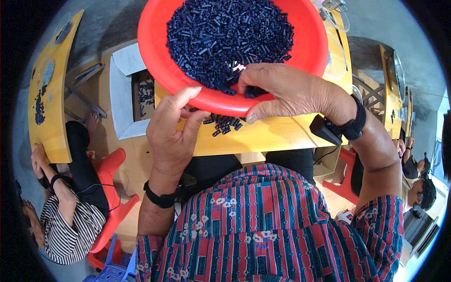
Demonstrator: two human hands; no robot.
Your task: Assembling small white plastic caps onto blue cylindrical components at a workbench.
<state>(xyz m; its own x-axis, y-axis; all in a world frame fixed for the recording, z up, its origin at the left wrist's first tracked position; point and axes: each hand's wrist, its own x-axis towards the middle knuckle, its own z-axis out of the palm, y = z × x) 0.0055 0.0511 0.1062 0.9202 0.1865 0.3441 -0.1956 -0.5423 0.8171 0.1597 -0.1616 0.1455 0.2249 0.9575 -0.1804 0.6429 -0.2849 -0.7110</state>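
Presumably stiff, and weighty with black tubes (230,35), the red basin (157,44) over the yellow table (282,134) is best held by opposite edges; its rim is clasped by the right hand (293,89), touched by the half-curled left hand (169,124) (grip not discernible).

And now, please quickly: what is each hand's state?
Left hand: partly closed on the rim of the red basin.
Right hand: closed over the same rim, beside the dark pieces; whether it holds any cannot be told.
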